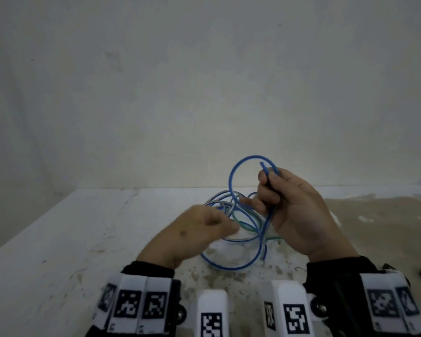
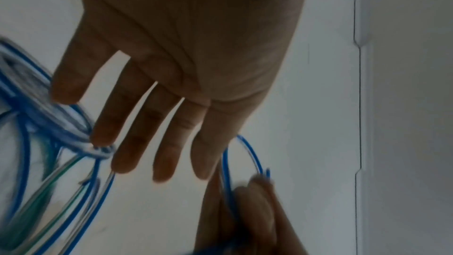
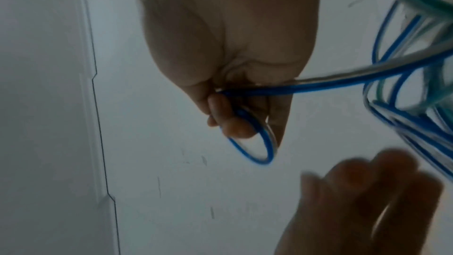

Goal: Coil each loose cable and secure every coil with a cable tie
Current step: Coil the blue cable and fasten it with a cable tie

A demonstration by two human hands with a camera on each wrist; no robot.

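Above table (image 1: 58,239): blue cable (image 1: 231,176) loop pinched in right grip (image 1: 294,210).

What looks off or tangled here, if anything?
The cables on the table lie in one jumble, blue, green and pale strands crossing. The right hand pinches a blue cable into one raised loop; the left hand is open. No cable tie shows.

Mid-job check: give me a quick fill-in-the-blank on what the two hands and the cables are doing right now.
1. The right hand grips a cable whose colour is ____.
2. Above that hand, the blue cable forms a small ____.
3. The left hand has its fingers ____ and grips nothing.
4. Among the tangled cables on the table, one strand is ____ rather than blue.

Missing words: blue; loop; spread; green
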